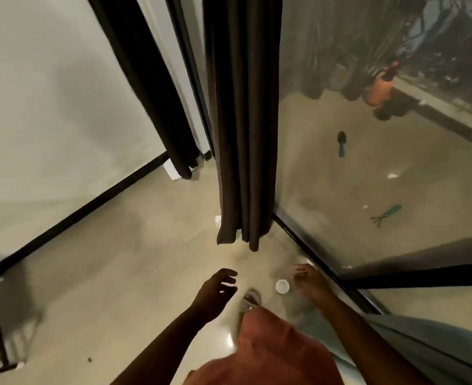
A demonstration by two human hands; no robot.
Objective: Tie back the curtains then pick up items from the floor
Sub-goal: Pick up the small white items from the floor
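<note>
Beside a glass door in a tiled corner, a person in a rust-coloured shirt reaches down with both arms over the beige floor (118, 273). The left hand (218, 287) hovers with fingers spread and loosely bent, holding nothing. The right hand (308, 279) pinches a thin pale stick (298, 272) between fingertips, just beside a small white cup (282, 286) standing on the floor near the door track. A dark brown curtain (243, 120) hangs gathered in a narrow column, its hem just above the tiles ahead of the hands; a second dark curtain (157, 87) hangs along the wall to the left. A small white scrap (218, 220) lies by the hem. Through the glass, a teal-handled trowel (341, 144) and hand rake (386, 215) lie apart.
</note>
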